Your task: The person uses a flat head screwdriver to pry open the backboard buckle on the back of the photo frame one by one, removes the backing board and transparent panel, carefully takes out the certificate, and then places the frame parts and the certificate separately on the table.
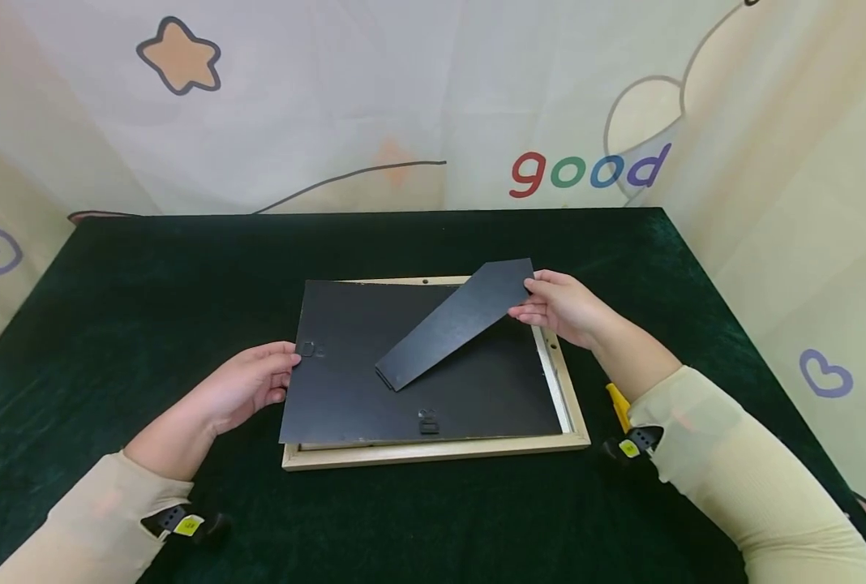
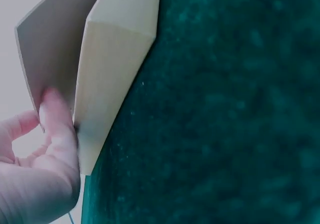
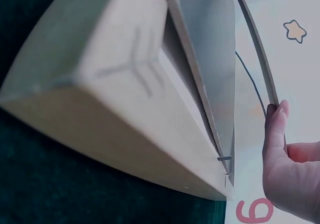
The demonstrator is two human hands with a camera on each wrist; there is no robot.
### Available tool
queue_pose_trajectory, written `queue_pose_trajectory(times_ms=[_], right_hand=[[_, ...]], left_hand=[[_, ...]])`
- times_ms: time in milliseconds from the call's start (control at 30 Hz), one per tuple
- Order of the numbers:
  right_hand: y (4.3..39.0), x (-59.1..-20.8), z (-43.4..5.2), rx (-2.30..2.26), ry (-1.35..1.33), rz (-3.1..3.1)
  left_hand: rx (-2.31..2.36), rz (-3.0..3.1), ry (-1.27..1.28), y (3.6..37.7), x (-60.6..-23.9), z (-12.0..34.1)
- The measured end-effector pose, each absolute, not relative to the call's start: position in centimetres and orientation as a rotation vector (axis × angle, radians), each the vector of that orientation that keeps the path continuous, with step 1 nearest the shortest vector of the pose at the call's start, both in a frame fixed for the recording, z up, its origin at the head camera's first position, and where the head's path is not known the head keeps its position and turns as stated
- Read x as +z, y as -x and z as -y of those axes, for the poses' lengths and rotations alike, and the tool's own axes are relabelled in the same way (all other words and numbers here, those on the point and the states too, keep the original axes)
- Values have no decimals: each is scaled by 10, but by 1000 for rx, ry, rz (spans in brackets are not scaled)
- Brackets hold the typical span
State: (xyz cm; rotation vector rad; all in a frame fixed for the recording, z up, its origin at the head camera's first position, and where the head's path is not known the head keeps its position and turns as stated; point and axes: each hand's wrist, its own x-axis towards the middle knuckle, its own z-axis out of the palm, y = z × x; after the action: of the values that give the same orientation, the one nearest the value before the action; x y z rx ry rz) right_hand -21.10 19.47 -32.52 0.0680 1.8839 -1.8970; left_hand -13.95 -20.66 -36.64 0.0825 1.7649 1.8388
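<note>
Wooden picture frame [image 1: 433,450] lying face down at the middle of the dark green tablecloth [image 1: 112,284], long side toward the person. Black backing board [image 1: 375,381] resting on the frame, skewed so its left edge overhangs the frame's left rail and the right rail shows bare. Black easel stand [image 1: 455,323] hinged near the middle of the board, its free end raised toward the frame's far right corner.

Left hand [image 1: 239,389] reaching in from the frame's left side, forearm flat along the cloth, thumb and fingers pinching the board's left edge by a small hanger tab [image 1: 306,349]. Right hand [image 1: 568,308] coming in from the frame's right side, wrist lifted off the cloth, fingertips pinching the raised tip of the stand.
</note>
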Motion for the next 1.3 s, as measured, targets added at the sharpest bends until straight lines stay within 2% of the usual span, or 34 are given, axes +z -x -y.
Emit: queue_pose_trajectory(times_ms=[267, 500, 967, 1300], right_hand=[[212, -326, -194, -1827, -84, -1951], [212, -325, -195, -1594, -27, -2194], [211, -328, -193, -1303, 97, -2460], [209, -337, -212, -588, 237, -2765]], left_hand=[[2005, -1409, -234, 140, -368, 209], [2076, -1391, -336, 129, -363, 209], [2176, -1416, -238, 103, -354, 213], [2279, -1402, -245, 96, -352, 227]])
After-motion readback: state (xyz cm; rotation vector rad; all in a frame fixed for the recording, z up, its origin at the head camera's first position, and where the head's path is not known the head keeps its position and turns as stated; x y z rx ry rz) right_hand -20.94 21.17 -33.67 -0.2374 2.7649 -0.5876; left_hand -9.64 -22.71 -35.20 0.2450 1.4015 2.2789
